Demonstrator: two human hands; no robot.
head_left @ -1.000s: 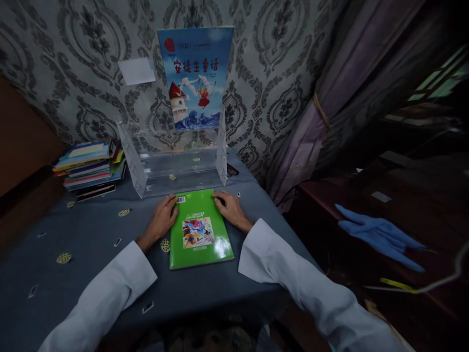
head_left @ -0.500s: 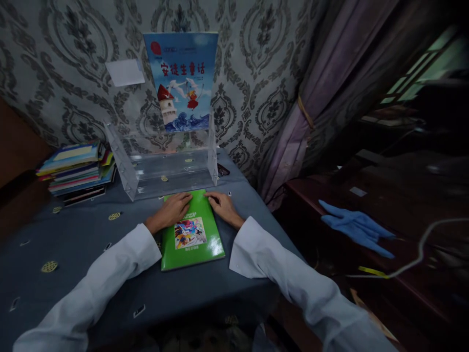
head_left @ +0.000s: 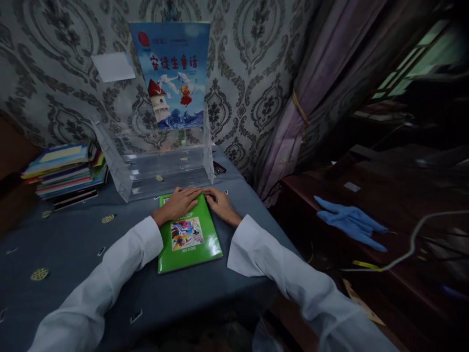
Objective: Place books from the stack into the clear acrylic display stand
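A green paperback book [head_left: 200,247] lies on the table in front of me, its cover print upside down to my view and a colourful picture in its middle. Across the upper part of the cover my left hand [head_left: 181,203] rests flat, fingers stretched toward the far right corner. My right hand [head_left: 220,204] is at that corner, its fingers bent on the book's edge; the fingertips are partly hidden. Both hands nearly meet there. Beyond the book stands a clear acrylic rack [head_left: 164,168] with a blue picture book [head_left: 176,73] upright in it, front cover facing me.
A stack of books [head_left: 68,171] sits at the table's left rear. Dark glasses [head_left: 219,168] lie just right of the rack. A white card [head_left: 113,67] is at the rack's upper left. On the dark red surface at right are a blue glove [head_left: 350,220] and a pale cable [head_left: 412,244].
My left hand has slid right across the cover toward the far right corner. My right hand's fingers have drawn in at the edge. The view has shifted slightly.
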